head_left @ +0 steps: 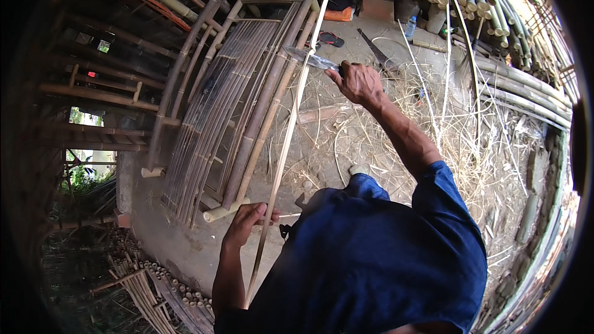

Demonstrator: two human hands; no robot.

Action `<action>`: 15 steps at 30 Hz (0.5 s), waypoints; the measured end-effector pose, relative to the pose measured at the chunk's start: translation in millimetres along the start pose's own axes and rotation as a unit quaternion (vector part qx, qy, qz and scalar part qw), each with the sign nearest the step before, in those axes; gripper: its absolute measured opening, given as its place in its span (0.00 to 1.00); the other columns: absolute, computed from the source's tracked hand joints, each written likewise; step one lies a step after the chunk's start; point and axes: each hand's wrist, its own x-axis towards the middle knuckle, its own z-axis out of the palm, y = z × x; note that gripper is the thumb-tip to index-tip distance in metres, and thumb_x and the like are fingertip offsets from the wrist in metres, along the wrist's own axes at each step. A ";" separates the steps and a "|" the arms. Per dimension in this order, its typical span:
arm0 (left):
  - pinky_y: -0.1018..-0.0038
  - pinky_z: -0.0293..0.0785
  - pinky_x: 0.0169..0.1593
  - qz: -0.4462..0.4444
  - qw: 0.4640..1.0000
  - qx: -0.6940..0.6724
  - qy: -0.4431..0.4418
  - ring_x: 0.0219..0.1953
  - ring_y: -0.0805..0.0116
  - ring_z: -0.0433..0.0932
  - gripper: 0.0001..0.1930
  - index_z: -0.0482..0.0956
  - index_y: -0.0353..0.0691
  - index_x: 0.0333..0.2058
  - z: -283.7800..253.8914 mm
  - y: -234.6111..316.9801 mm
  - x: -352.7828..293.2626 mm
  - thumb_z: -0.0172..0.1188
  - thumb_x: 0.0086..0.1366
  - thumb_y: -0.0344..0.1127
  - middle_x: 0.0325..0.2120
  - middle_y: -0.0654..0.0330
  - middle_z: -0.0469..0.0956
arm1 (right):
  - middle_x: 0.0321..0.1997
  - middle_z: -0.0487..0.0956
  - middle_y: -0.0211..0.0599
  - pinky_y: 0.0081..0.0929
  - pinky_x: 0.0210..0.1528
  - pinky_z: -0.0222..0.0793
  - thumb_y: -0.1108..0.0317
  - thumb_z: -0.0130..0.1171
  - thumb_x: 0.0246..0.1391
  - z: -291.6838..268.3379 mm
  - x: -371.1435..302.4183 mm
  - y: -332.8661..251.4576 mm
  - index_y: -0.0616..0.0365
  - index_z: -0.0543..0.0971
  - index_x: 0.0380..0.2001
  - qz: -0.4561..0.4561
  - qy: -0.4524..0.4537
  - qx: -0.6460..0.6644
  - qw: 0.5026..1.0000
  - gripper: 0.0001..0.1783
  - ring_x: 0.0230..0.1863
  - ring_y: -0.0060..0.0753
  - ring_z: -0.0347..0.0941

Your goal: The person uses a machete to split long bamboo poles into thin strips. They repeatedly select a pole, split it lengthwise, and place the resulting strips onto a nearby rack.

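Note:
A long, pale bamboo strip [289, 130] runs from the top of the view down past my left side. My left hand [247, 222] grips it low down, thumb and fingers closed about it. With my right arm stretched forward, my right hand [360, 83] is wrapped round the handle of a knife [317, 60]. The broad metal blade points left and crosses the strip near its upper part, seemingly touching it. Most of the knife's handle is hidden inside my fist.
A bamboo bench [213, 99] with a slatted seat stands at left, close to the strip. Thin shavings [458, 154] litter the ground at right. A handsaw [374, 49], a sandal [331, 39] and a water bottle [411, 27] lie or stand farther off. Bamboo poles [495, 9] are stacked at far right.

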 end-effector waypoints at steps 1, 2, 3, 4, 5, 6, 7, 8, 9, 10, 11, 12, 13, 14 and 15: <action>0.68 0.77 0.51 0.035 0.998 -0.054 -0.011 0.38 0.65 0.83 0.27 0.74 0.33 0.56 0.2 10.7 17.6 0.42 0.76 0.52 0.34 0.55 0.81 | 0.24 0.81 0.54 0.49 0.32 0.75 0.33 0.42 0.64 -1.3 0.1 -7.5 0.60 0.81 0.33 -0.011 -0.006 0.001 1.000 0.38 0.29 0.56 0.81; 0.66 0.77 0.53 0.073 0.991 -0.112 -0.023 0.40 0.63 0.83 0.28 0.72 0.34 0.58 7.1 19.5 39.4 0.41 0.76 0.53 0.36 0.55 0.81 | 0.24 0.81 0.54 0.49 0.33 0.75 0.33 0.42 0.64 -3.3 1.8 -15.1 0.60 0.81 0.34 -0.024 -0.012 -0.001 1.000 0.38 0.29 0.56 0.81; 0.68 0.79 0.49 0.107 0.978 -0.179 -0.020 0.37 0.66 0.82 0.28 0.70 0.35 0.61 14.6 20.0 69.1 0.43 0.76 0.52 0.36 0.57 0.80 | 0.23 0.81 0.53 0.49 0.32 0.75 0.33 0.42 0.64 -3.7 4.1 -21.3 0.60 0.81 0.35 -0.041 -0.025 -0.004 0.999 0.37 0.29 0.57 0.81; 0.69 0.80 0.46 0.142 0.959 -0.246 -0.023 0.34 0.69 0.81 0.27 0.68 0.37 0.63 22.3 18.0 100.9 0.45 0.75 0.51 0.36 0.58 0.79 | 0.23 0.81 0.53 0.48 0.31 0.74 0.33 0.42 0.64 -5.3 5.2 -23.0 0.60 0.80 0.33 -0.040 -0.017 -0.008 0.999 0.37 0.28 0.56 0.80; 0.75 0.78 0.37 0.136 0.957 -0.257 -0.015 0.29 0.74 0.77 0.26 0.68 0.38 0.63 28.9 18.8 125.3 0.48 0.75 0.48 0.33 0.62 0.77 | 0.22 0.80 0.52 0.48 0.29 0.74 0.33 0.42 0.64 -4.4 5.8 -22.7 0.60 0.80 0.31 -0.037 -0.009 -0.012 0.999 0.38 0.27 0.56 0.80; 0.81 0.75 0.29 0.131 0.955 -0.267 -0.015 0.24 0.80 0.72 0.25 0.68 0.40 0.64 36.0 23.3 144.7 0.51 0.74 0.46 0.29 0.66 0.75 | 0.22 0.80 0.52 0.47 0.28 0.73 0.34 0.42 0.65 -6.0 7.0 -18.1 0.61 0.80 0.30 -0.029 0.001 -0.019 0.999 0.38 0.26 0.56 0.80; 0.88 0.58 0.19 0.120 0.951 -0.282 -0.025 0.18 0.86 0.59 0.23 0.69 0.41 0.63 40.2 25.5 154.9 0.55 0.73 0.41 0.24 0.72 0.67 | 0.21 0.80 0.52 0.47 0.28 0.73 0.34 0.42 0.65 -6.2 6.9 -11.2 0.61 0.80 0.28 -0.026 0.024 -0.013 0.999 0.38 0.26 0.56 0.80; 0.88 0.50 0.18 0.094 0.968 -0.230 0.024 0.16 0.88 0.55 0.21 0.71 0.42 0.62 48.1 33.8 157.8 0.53 0.74 0.42 0.21 0.75 0.62 | 0.23 0.80 0.54 0.47 0.28 0.74 0.31 0.42 0.63 -14.2 5.2 -15.2 0.61 0.80 0.30 -0.015 -0.011 -0.012 1.000 0.39 0.26 0.56 0.80; 0.87 0.51 0.18 0.089 0.973 -0.206 0.051 0.17 0.88 0.55 0.21 0.71 0.41 0.62 50.2 42.7 155.0 0.52 0.75 0.42 0.20 0.75 0.61 | 0.24 0.80 0.54 0.46 0.28 0.74 0.29 0.41 0.62 -10.7 -5.0 -22.4 0.61 0.79 0.31 -0.057 -0.034 -0.030 0.997 0.40 0.25 0.56 0.80; 0.86 0.51 0.18 0.084 0.977 -0.182 0.078 0.17 0.88 0.54 0.21 0.72 0.40 0.61 51.0 50.9 152.4 0.52 0.75 0.42 0.19 0.76 0.59 | 0.25 0.80 0.54 0.45 0.28 0.75 0.28 0.40 0.61 -5.3 -19.0 -30.9 0.61 0.79 0.33 -0.099 -0.056 -0.048 0.992 0.41 0.24 0.55 0.80; 0.86 0.51 0.19 0.108 0.982 -0.126 0.090 0.17 0.88 0.54 0.20 0.72 0.39 0.61 53.4 51.0 146.5 0.51 0.75 0.42 0.18 0.76 0.58 | 0.26 0.80 0.54 0.44 0.27 0.75 0.26 0.38 0.61 0.8 -35.9 -36.9 0.61 0.78 0.34 -0.231 -0.016 -0.072 0.970 0.43 0.23 0.54 0.79; 0.85 0.50 0.19 0.131 0.984 -0.070 0.100 0.17 0.88 0.54 0.20 0.72 0.38 0.61 56.4 45.9 134.7 0.51 0.76 0.41 0.18 0.76 0.57 | 0.25 0.80 0.52 0.43 0.25 0.74 0.27 0.39 0.61 5.8 -35.4 -25.9 0.61 0.78 0.32 -0.318 0.023 -0.072 0.945 0.42 0.22 0.52 0.78; 0.85 0.50 0.19 0.154 0.982 -0.014 0.110 0.17 0.88 0.54 0.20 0.72 0.37 0.60 58.4 42.3 120.8 0.51 0.76 0.41 0.18 0.76 0.57 | 0.26 0.80 0.51 0.42 0.26 0.74 0.26 0.37 0.61 12.4 -9.6 5.0 0.60 0.78 0.34 -0.212 0.008 -0.078 0.974 0.43 0.24 0.49 0.80; 0.84 0.50 0.19 0.120 0.989 -0.041 0.082 0.17 0.88 0.55 0.20 0.72 0.36 0.60 53.5 48.1 96.4 0.50 0.76 0.40 0.18 0.76 0.57 | 0.26 0.81 0.50 0.42 0.26 0.75 0.24 0.35 0.60 -0.1 10.1 16.2 0.59 0.79 0.35 -0.104 -0.011 -0.082 0.991 0.45 0.27 0.47 0.82; 0.84 0.50 0.19 0.124 0.987 -0.044 0.089 0.17 0.88 0.55 0.20 0.72 0.36 0.60 54.8 48.5 99.2 0.50 0.76 0.40 0.18 0.76 0.57 | 0.22 0.81 0.47 0.42 0.25 0.74 0.26 0.39 0.60 5.4 4.5 11.2 0.57 0.79 0.34 -0.057 -0.065 -0.039 0.996 0.41 0.26 0.44 0.82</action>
